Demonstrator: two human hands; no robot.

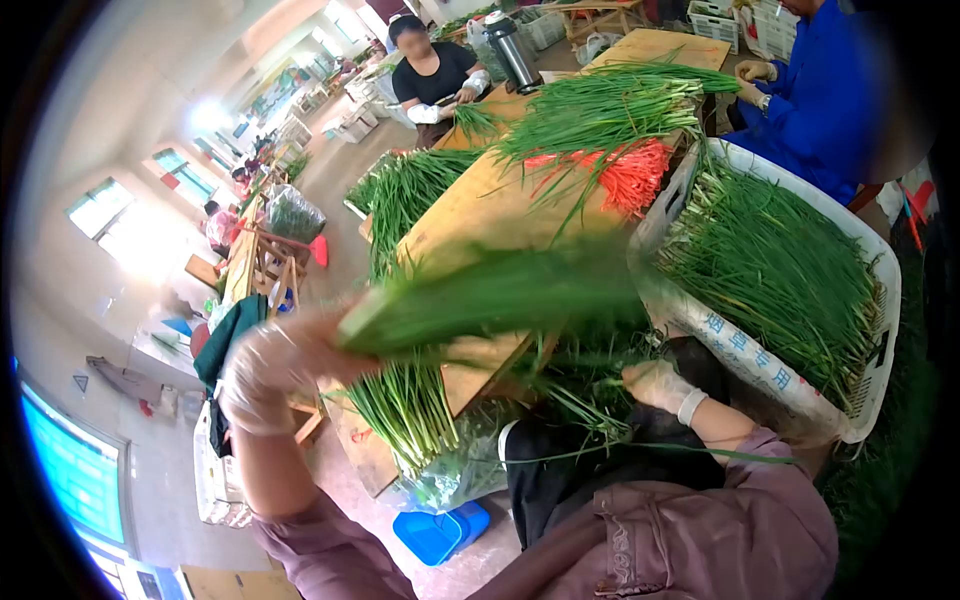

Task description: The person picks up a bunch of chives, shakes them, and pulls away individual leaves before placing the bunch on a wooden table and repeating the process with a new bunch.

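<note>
My left hand, in a clear glove, is closed round a thick bunch of long green stalks, held up over the wooden table and blurred by motion. Gloved too, my right hand is low by my lap, its fingers closed at some loose green stalks. Under the raised bunch, more stalks with pale ends lie at the table's near edge. Red strips lie on the table beneath a large green pile.
A white crate full of green stalks stands at the right. A blue bin is on the floor. Across the table sits a person in black; another in blue sits at the right. A flask stands at the back.
</note>
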